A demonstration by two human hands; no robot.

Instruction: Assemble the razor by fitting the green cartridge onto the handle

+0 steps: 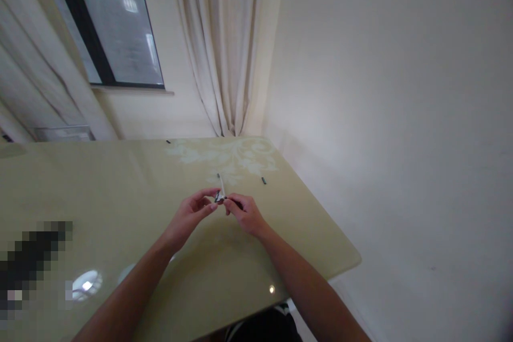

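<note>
My left hand (196, 209) pinches a small silver-and-dark piece (219, 197) between thumb and fingers over the table. From the other side my right hand (245, 214) closes its thumb and fingers on the same piece, and a dark part shows beneath its fingers. The piece is too small to name. Just beyond the fingertips is a thin whitish stick (222, 185) with a dark tip; whether it touches the held piece I cannot tell. A short dark strip (263, 180) lies on the table beyond my right hand.
The pale glossy table (308, 235) has a rounded right corner and a white floral pattern. Another small dark strip (168, 141) lies near its far edge. A pixelated dark patch (36, 256) covers the left. Behind are a curtain (224, 48), a window and a wall on the right.
</note>
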